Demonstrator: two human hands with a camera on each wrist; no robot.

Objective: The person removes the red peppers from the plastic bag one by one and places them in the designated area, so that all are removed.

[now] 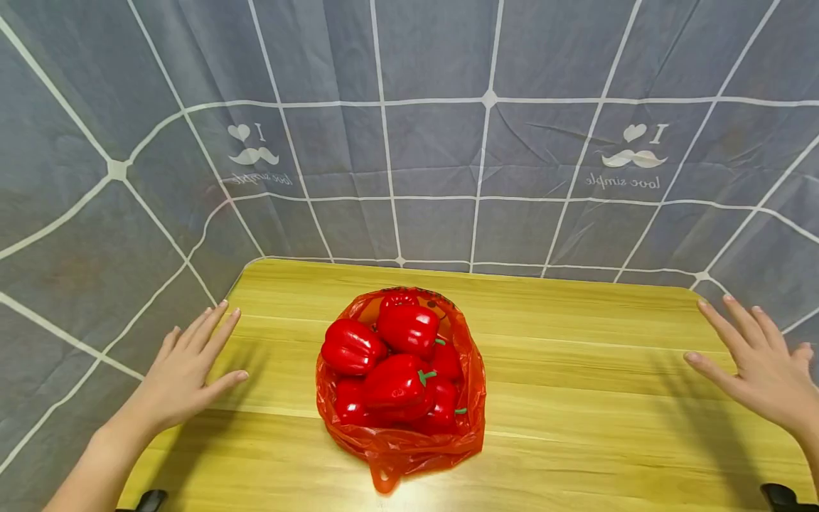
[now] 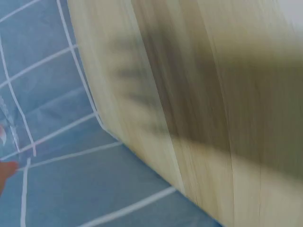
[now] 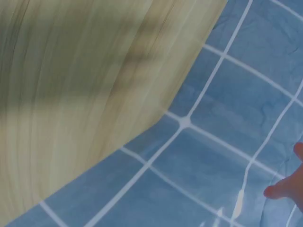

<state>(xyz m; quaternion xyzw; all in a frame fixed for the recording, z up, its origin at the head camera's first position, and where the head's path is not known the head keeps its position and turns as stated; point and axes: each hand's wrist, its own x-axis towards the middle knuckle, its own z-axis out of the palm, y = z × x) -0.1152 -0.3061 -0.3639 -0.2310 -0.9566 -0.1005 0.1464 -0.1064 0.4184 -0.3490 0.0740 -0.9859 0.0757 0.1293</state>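
Note:
A red plastic bag (image 1: 476, 427) stands on the table in the head view, its mouth spread wide and its handle loop lying toward the near edge. Several shiny red bell peppers (image 1: 395, 382) with green stems fill it. To the left, my left hand (image 1: 185, 373) hovers over the table with fingers spread, holding nothing. Far to the right, my right hand (image 1: 761, 370) is likewise raised with fingers apart and nothing in it. Both hands are well away from the bag. Only fingertips (image 2: 6, 171) show in the left wrist view, and a few fingers (image 3: 286, 187) in the right.
The wooden table (image 1: 576, 398) has rounded far corners. A grey-blue curtain (image 1: 435, 142) with white grid lines surrounds it at the back and both sides. Black objects (image 1: 150, 500) poke in at the bottom left and bottom right.

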